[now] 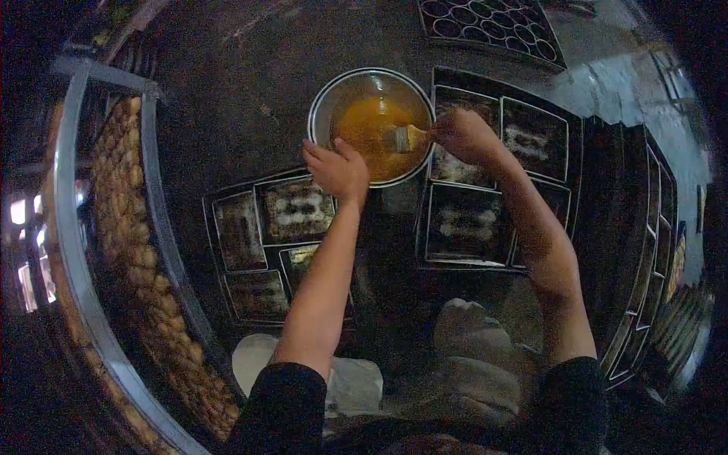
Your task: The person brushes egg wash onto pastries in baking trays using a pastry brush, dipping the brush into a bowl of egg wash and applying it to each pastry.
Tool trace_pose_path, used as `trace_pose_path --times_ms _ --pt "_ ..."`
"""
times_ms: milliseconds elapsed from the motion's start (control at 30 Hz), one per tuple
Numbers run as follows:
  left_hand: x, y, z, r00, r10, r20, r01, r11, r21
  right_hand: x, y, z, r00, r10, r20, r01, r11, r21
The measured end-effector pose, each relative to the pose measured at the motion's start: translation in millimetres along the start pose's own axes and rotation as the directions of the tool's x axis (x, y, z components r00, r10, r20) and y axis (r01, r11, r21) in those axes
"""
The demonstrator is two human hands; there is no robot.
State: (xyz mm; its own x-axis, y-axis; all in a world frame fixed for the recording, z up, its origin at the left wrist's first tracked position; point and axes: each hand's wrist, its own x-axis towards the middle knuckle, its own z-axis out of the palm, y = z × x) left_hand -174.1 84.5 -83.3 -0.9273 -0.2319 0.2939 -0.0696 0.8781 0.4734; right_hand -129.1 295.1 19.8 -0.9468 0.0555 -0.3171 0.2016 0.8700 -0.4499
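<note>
A round metal bowl (364, 73) holds a yellow-orange liquid (364, 121). My left hand (339, 174) grips the bowl's near left rim, the fingers toward the outside and the thumb over the inside. Closed around the handle of a flat pastry brush (409, 139) is my right hand (464, 136), at the bowl's right rim. The brush's metal band and bristle end are inside the bowl, over the liquid; whether the bristle tips dip in is hard to tell.
Dark rectangular baking pans (464, 224) in frames lie at right, with more pans (296, 208) at left. A tray of round moulds (489, 26) sits at the back. Left stands a metal-framed rack (155, 205) beside rows of brown baked-looking pieces (140, 258). Stacked trays (644, 227) line the right.
</note>
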Motion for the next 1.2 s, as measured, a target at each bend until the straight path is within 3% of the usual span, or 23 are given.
trace_pose_path --times_ms 167,400,433,533,567,633,733,800,867,967,1067,1200 --pt "1.2 -0.5 0.8 1.0 -0.028 0.013 0.028 0.999 -0.046 -19.1 50.2 25.9 0.992 0.12 0.027 -0.119 0.874 0.471" --pt "2.6 10.5 -9.4 0.991 -0.096 0.093 0.1 0.994 -0.033 -37.5 69.4 38.1 0.997 0.019 -0.07 0.027 0.801 0.598" --pt "2.4 10.0 -9.2 0.992 -0.09 0.089 0.092 0.996 -0.021 -40.9 69.1 35.9 0.997 0.052 -0.048 -0.01 0.78 0.626" --pt "1.7 -1.5 5.7 0.999 -0.035 0.017 0.035 0.999 0.024 -59.5 70.3 13.8 0.982 0.158 0.105 -0.172 0.51 0.843" --pt "1.9 -7.1 12.6 1.0 -0.008 -0.018 0.009 0.999 0.044 -61.2 77.5 11.8 0.977 0.203 0.063 -0.155 0.481 0.863" --pt "1.6 4.0 -1.4 0.995 -0.069 0.066 0.067 0.997 0.037 -63.8 93.1 5.5 0.956 0.294 -0.011 -0.121 0.426 0.896" --pt "2.4 4.6 -3.9 0.992 -0.084 0.095 0.082 0.996 0.028 -68.2 95.9 -29.4 0.924 0.371 -0.093 -0.194 0.664 0.722" --pt "2.3 0.7 2.0 0.995 -0.067 0.077 0.064 0.997 0.031 -58.3 108.0 -36.5 0.933 0.307 -0.189 -0.191 0.866 0.463" --pt "2.1 -5.1 9.0 0.997 -0.045 0.059 0.043 0.998 0.05 -32.8 130.9 -22.7 0.926 0.276 -0.256 -0.246 0.959 0.144" --pt "2.4 -2.3 6.1 0.998 -0.029 0.06 0.028 1.0 0.004 1.5 122.7 -8.0 0.917 0.33 -0.225 -0.327 0.943 0.051" --pt "1.4 6.5 -8.8 0.99 -0.044 0.13 0.048 0.999 -0.025 18.2 97.6 -8.8 0.924 0.336 -0.183 -0.306 0.936 0.175" --pt "1.6 13.4 -14.5 0.982 -0.079 0.17 0.081 0.997 0.0 20.0 106.1 -11.8 0.882 0.394 -0.26 -0.4 0.916 0.032"
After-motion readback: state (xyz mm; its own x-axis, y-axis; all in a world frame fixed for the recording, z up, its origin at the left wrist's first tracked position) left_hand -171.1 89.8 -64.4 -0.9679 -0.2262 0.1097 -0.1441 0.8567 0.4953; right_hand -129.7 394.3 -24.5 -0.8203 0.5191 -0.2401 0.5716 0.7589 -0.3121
